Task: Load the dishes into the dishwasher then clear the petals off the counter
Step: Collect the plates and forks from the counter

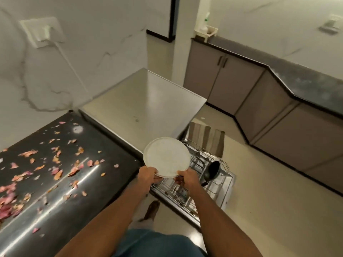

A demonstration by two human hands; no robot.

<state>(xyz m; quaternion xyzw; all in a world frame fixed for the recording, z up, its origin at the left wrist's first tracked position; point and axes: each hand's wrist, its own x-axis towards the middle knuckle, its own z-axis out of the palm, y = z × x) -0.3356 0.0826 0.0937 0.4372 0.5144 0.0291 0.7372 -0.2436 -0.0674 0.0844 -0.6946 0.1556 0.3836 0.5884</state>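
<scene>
A: Where's the plate?

B: In the air above the pulled-out rack, just off the counter's right end. It's round, white, matte, with a low raised rim, and tilted so its face shows.

A: And the hands?

B: Both grip its near edge. The left hand curls round the lower-left rim, and the right hand pinches the lower-right rim, thumb on top and fingers beneath. They sit close together but don't touch.

A: What's in the rack?

B: A grid of thin grey wire with upright tines. A small black pan stands on edge near its right side, round and glossy, handle pointing down. The rack sits over the open door, which looks like brushed metal.

A: The counter?

B: Dark, polished stone with a long streak of glare. Petals lie scattered over it: pink and orange, thin, dry-looking, curled, thickest at the left edge.

A: Anything else?

B: The dishwasher's flat, pale steel top beyond the plate, a striped mat on the tiled floor, and grey cabinets under a dark worktop on the right.
</scene>
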